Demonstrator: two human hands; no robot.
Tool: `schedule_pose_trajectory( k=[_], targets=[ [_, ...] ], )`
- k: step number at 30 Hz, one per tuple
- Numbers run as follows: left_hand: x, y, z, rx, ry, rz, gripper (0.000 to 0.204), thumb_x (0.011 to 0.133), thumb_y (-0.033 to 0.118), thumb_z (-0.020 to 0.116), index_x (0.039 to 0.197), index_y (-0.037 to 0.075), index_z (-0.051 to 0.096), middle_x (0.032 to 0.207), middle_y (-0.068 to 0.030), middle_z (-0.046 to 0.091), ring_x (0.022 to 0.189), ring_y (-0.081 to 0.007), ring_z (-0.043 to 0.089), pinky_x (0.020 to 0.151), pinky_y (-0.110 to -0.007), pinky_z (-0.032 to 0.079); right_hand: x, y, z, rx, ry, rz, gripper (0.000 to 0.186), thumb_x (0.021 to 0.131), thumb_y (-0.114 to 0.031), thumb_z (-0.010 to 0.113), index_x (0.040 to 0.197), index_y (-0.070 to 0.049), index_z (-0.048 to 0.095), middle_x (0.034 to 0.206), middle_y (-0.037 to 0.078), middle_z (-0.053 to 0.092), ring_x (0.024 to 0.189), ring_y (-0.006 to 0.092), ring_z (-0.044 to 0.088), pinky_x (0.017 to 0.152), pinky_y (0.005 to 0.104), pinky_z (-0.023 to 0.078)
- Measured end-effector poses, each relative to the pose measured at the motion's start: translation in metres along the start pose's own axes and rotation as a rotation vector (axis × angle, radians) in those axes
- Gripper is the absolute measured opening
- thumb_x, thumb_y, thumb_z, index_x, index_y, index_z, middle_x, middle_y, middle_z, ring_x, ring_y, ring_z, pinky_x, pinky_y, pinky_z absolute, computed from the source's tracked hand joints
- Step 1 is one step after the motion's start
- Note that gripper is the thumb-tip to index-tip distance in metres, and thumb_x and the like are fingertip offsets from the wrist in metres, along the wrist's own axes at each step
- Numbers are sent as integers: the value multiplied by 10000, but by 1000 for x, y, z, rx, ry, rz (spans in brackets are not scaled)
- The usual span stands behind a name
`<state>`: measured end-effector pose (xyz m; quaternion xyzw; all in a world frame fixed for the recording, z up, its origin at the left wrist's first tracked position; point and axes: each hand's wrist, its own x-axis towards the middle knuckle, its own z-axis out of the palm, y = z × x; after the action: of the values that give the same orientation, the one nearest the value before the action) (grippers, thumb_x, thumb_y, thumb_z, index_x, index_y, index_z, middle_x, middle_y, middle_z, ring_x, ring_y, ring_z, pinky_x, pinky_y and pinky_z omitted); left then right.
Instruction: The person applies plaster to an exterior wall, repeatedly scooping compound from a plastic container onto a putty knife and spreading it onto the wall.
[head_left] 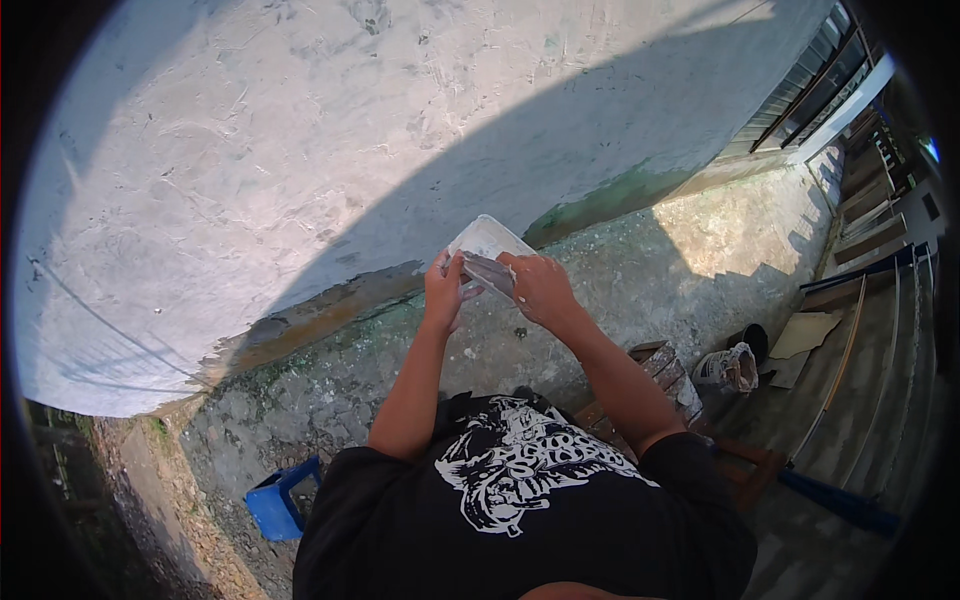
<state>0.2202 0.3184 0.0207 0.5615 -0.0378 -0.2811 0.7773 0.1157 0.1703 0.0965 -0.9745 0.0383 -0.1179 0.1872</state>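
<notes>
I hold a pale, plaster-smeared flat board (484,234) out in front of my chest, my left hand (443,291) gripping its near-left edge with the thumb raised. My right hand (541,292) is closed on a grey flat blade (483,271), which lies slanted against the board, its left end by my left thumb. The blade's handle is hidden under my fingers. Beyond both hands stands a white, roughly coated wall (280,150), half in shadow, with green and brown staining along its foot.
Below me runs a mottled concrete strip (725,230). A blue plastic stool (277,500) is at lower left. At right are a worn wooden crate (668,370), a stained pail (720,372), a black bucket (753,340), cardboard sheets (805,332) and long poles (830,400). A barred window (810,75) is at upper right.
</notes>
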Motion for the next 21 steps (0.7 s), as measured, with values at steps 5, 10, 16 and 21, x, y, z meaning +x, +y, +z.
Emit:
schedule_pose_trajectory(
  k=[5, 10, 16, 21],
  targets=[
    [-8, 21, -47, 2, -27, -50, 393, 1019, 266, 467, 1358, 65, 459, 1239, -111, 577, 1078, -284, 615, 868, -508, 543, 19, -30, 20, 115, -33, 23, 280, 750, -77, 654, 1026, -121, 629, 819, 151, 672, 833, 374, 662, 689, 488, 516],
    [-19, 44, -100, -49, 8, -29, 379, 1019, 289, 480, 1331, 73, 480, 1206, -93, 591, 1057, -261, 625, 863, -515, 542, 50, -89, 35, 137, 4, 59, 376, 765, -30, 577, 1123, -129, 638, 883, 180, 678, 856, 395, 647, 733, 491, 517],
    [-26, 66, -161, -72, 55, 53, 347, 1019, 287, 490, 1299, 84, 505, 1175, -68, 609, 1005, -227, 643, 855, -505, 549, 75, -154, 71, 93, 23, -4, 371, 767, -34, 582, 1121, -130, 640, 880, 179, 675, 860, 406, 643, 725, 490, 518],
    [-39, 84, -206, -160, 111, 83, 346, 1019, 281, 489, 1301, 82, 503, 1171, -70, 612, 1004, -216, 642, 842, -491, 560, 93, -187, 78, 102, 49, -74, 320, 779, -68, 611, 1094, -118, 633, 851, 158, 683, 841, 371, 664, 731, 479, 523]
  ],
)
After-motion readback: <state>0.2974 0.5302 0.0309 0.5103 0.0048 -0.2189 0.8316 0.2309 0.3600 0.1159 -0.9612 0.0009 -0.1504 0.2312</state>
